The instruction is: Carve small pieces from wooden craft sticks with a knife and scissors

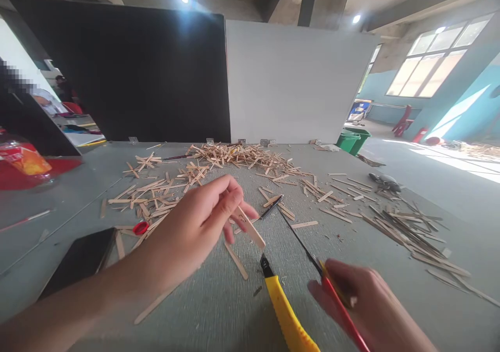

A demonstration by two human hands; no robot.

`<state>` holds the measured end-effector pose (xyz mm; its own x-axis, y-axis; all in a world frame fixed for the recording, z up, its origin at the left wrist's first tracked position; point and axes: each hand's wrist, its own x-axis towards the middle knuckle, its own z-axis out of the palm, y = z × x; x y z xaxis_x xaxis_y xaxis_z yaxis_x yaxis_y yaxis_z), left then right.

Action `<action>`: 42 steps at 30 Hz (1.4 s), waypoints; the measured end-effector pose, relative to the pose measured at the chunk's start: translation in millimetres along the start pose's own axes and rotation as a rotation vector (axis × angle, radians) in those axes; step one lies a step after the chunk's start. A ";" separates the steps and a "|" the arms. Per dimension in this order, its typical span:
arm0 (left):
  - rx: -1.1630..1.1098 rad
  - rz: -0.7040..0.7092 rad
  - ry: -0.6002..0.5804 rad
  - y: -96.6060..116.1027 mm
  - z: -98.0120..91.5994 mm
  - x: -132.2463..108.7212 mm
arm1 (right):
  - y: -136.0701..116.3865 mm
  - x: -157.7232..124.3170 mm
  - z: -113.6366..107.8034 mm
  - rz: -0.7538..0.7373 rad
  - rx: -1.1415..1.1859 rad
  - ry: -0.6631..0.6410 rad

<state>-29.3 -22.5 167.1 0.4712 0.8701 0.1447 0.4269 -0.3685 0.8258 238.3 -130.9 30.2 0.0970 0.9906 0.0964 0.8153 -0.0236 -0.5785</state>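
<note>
A flat wooden craft stick [252, 228] with a dark mark on it is pinched between the thumb and fingers of my left hand [219, 206], its free end pointing down to the right. My right hand [363, 294], slightly blurred, is closed around a red-handled tool with a long thin dark shaft [304, 248]; its exact kind is unclear. Between my hands is a yellow utility knife [283, 308], its dark tip close below the stick's end. Another craft stick [236, 261] lies under my left hand, and a black pen [271, 206] lies just beyond it.
Loose craft sticks [242, 156] are heaped at the back of the grey table, with thin split strips [406, 232] at right. A black phone [78, 261], a red bottle cap [140, 228] and a drink bottle [25, 159] are at left. Black and white panels [285, 81] stand behind.
</note>
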 end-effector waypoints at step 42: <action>-0.643 -0.240 -0.417 -121.8 96.5 -6.8 | -31.6 62.6 44.8 -0.412 0.421 0.208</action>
<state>-10.0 -15.1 13.0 0.7270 0.6606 -0.1874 0.0849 0.1843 0.9792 193.0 -62.1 18.2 -0.0342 0.8591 0.5107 0.5186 0.4520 -0.7258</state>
